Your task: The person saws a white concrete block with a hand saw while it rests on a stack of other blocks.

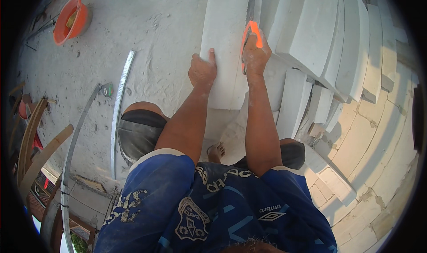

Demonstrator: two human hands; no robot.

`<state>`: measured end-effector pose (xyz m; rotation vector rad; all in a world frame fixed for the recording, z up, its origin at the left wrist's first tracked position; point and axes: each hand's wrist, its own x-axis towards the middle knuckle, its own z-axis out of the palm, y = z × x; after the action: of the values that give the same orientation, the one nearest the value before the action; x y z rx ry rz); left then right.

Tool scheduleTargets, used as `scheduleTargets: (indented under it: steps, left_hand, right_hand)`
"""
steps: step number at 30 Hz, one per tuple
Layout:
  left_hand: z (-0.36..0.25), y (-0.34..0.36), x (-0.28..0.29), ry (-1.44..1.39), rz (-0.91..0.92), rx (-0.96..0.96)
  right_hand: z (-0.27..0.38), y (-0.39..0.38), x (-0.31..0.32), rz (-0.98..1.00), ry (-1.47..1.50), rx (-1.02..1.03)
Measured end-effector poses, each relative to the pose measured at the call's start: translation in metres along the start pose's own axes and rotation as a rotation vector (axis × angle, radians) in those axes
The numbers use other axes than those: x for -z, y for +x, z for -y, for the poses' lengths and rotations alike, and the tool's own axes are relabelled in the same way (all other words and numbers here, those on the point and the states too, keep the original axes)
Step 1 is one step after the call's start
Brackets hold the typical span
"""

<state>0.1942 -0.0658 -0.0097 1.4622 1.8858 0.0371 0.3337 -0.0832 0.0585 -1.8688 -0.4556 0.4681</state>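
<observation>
A long pale grey aerated concrete block (226, 44) lies in front of me, its near end between my knees. My left hand (203, 70) grips its left edge, one digit stretched along the top face and the other fingers curled at the side. Wrapped round the orange handle of a hand saw (252, 28) is my right hand (256, 55), at the block's right side. The saw's toothed blade points away from me along that side; how deep it sits in the block I cannot tell.
Stacked pale blocks (311, 26) stand close on the right, with broken pieces (293, 97) nearer me and a block wall (369, 137) beyond. On the dusty floor at left lie a metal straightedge (122, 93) and a tape measure (106, 89). An orange bucket (82, 19) stands far left.
</observation>
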Motion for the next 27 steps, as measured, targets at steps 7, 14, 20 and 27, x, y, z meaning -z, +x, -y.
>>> scheduleTargets:
  steps: [7,14,20,27]
  left_hand:
    - [0.0030,0.0011,-0.0010,0.001,0.003,-0.003]
    - [0.0052,0.0028,-0.0018,0.000,0.007,0.000]
    - [0.0033,-0.0011,0.0008,0.012,0.003,-0.008]
    - [-0.0017,-0.0013,0.0039,0.000,0.025,-0.001]
  right_hand:
    - [-0.0007,-0.0021,0.0000,-0.006,-0.032,0.004]
    - [-0.0001,-0.0036,0.0004,-0.002,-0.029,-0.022]
    - [-0.0028,-0.0051,-0.0031,-0.003,-0.048,-0.003]
    - [0.0002,-0.0021,-0.0026,0.003,-0.074,0.001]
